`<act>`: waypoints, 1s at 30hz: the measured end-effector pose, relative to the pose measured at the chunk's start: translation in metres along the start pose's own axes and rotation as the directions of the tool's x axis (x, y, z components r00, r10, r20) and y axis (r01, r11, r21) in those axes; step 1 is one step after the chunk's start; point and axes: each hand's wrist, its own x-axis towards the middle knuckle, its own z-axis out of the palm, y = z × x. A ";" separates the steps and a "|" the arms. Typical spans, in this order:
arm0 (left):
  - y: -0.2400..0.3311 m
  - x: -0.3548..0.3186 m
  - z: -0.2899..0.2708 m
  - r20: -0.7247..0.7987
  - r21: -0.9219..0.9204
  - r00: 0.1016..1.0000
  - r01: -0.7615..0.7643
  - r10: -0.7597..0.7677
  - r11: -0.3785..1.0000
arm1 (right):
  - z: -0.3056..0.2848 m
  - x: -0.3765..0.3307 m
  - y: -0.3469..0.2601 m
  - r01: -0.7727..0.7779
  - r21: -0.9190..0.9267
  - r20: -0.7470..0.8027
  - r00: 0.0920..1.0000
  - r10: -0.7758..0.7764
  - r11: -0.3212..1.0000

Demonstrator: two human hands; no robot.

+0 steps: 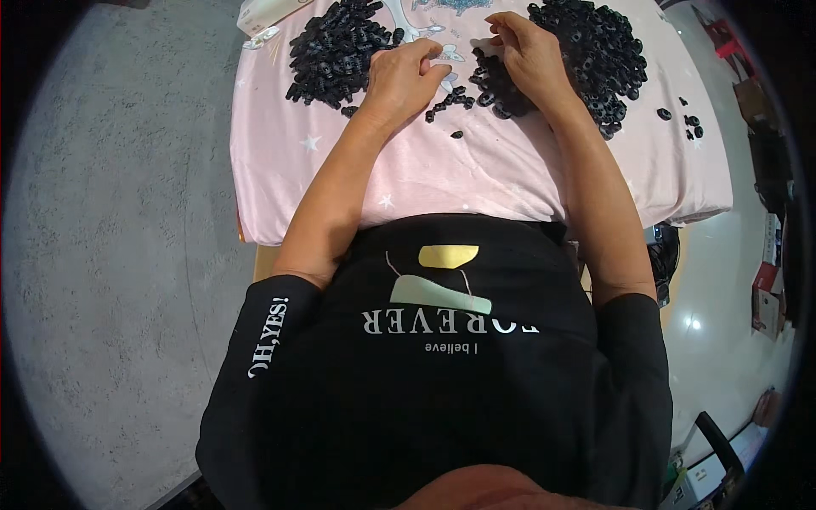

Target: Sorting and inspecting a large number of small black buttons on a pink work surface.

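A curve of bare skin [476,491] lies at the near edge, and past it spreads a black shirt [425,391] with a yellow and pale green print. Beyond the shirt, 2 bare forearms reach over a table covered by a pink cloth [476,183] patterned with white stars.

The left hand [406,78] is at the right side of the left pile of ridged black plastic pieces [333,64]. Its thumb and index finger point right with a visible gap between their tips, and I see nothing gripped there; the other fingers curl under (their tips are hidden).

The right hand [529,53] is above the cloth, between that pile and the right pile of ring-like black plastic pieces [599,55]. Its fingers are bent, the index finger reaching left above the thumb; whether the tips pinch something small, I cannot tell.

A small cluster of black pieces [450,102] lies between the 2 hands, with 1 loose black piece [456,134] nearer the shirt. More black parts [501,95] spread beside and below the right wrist. Farther right, a few scattered black rings [692,126] lie well apart from the right pile.
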 end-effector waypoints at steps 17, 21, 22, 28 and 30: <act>-0.002 0.001 0.002 -0.023 0.001 1.000 -0.005 0.005 1.000 | 0.001 0.000 0.000 0.006 -0.060 0.005 1.000 -0.006 0.998; 0.000 0.001 0.001 0.007 -0.010 1.000 0.024 -0.024 1.000 | 0.001 0.000 -0.001 -0.012 -0.017 0.037 0.999 0.013 1.000; 0.000 0.001 0.000 0.012 -0.017 1.000 0.025 -0.024 1.000 | 0.001 0.000 -0.002 -0.019 -0.016 0.050 0.999 0.019 1.000; 0.004 0.001 -0.008 0.094 -0.050 0.992 0.090 -0.085 0.995 | 0.002 -0.002 -0.001 0.056 0.010 0.056 0.997 -0.056 0.998; 0.009 0.001 -0.016 0.137 -0.102 0.984 0.127 -0.113 0.987 | 0.001 -0.002 -0.002 -0.004 0.053 0.048 0.999 0.002 0.999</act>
